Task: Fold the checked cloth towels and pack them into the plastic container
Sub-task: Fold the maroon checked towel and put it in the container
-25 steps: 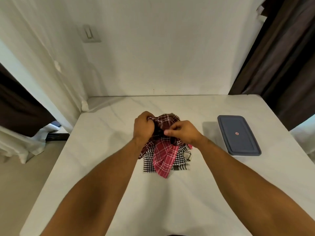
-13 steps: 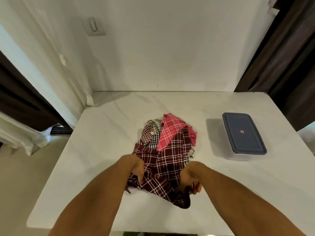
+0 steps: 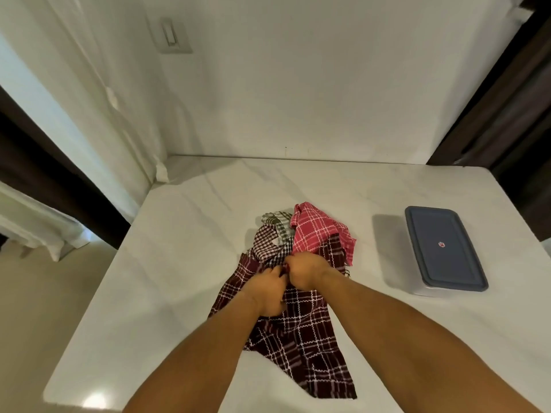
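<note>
both hands have moved forward and inward over the last half second. then they were spread apart at the near part of the dark red towel (image 3: 304, 338); now they meet, touching, over its far part, right at the edge of the pile.

the left hand (image 3: 267, 289) and right hand (image 3: 304, 271) are seen from the back. the fingers of both are curled shut and bunch dark red cloth; the fingertips themselves are hidden. this close double grip probably serves to find a corner or edge and to free the towel from the others before it is spread.

the dark red towel lies crumpled on the white table (image 3: 185, 248), trailing from the hands toward the near edge. its far end is tucked under the pink towel (image 3: 316, 231). a small-checked brown towel (image 3: 267, 242) and a grey-green towel (image 3: 278, 222) lie bunched behind the hands, touching the pink one. no towel is folded yet.

the plastic container (image 3: 417, 289) stands well apart to the right, with its blue lid (image 3: 444, 248) on. it sits clear of the working area, so folding has room. the lid must come off before packing.

judgement: the task is at its first step. the next move calls for separating the hands along one edge to flatten the cloth. risk: pulling may drag the pink towel along.
</note>
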